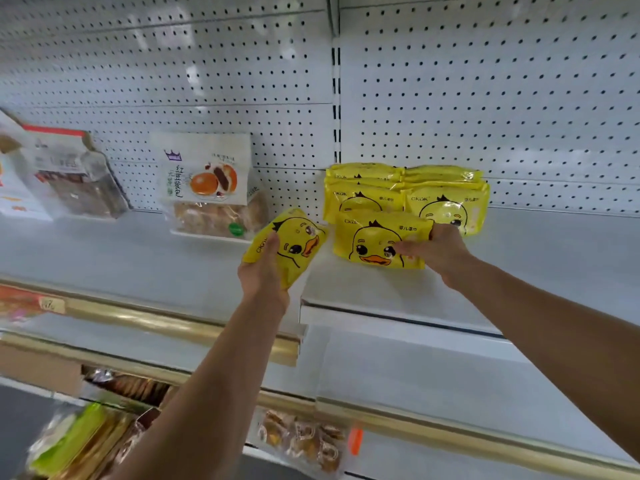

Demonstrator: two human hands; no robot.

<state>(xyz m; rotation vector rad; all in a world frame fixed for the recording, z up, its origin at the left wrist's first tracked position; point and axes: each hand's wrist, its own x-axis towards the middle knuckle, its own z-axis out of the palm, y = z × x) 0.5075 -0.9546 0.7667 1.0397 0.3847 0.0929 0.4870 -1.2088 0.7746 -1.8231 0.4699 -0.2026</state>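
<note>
Left hand (263, 271) grips a tilted packet (298, 242), yellow with a duck face, held in the air just left of the stack (446, 199). Right hand (440, 249) pinches the right edge of the front packet (374, 240), which is propped on the shelf (173, 258) directly before the stack and touching it. Risk: the front packet has little support and may tip forward when released; a hard push may shift the stack. Count: two packets in hand; two rows in the stack, exact number unclear; one bread bag (211, 188) well left of the stack
</note>
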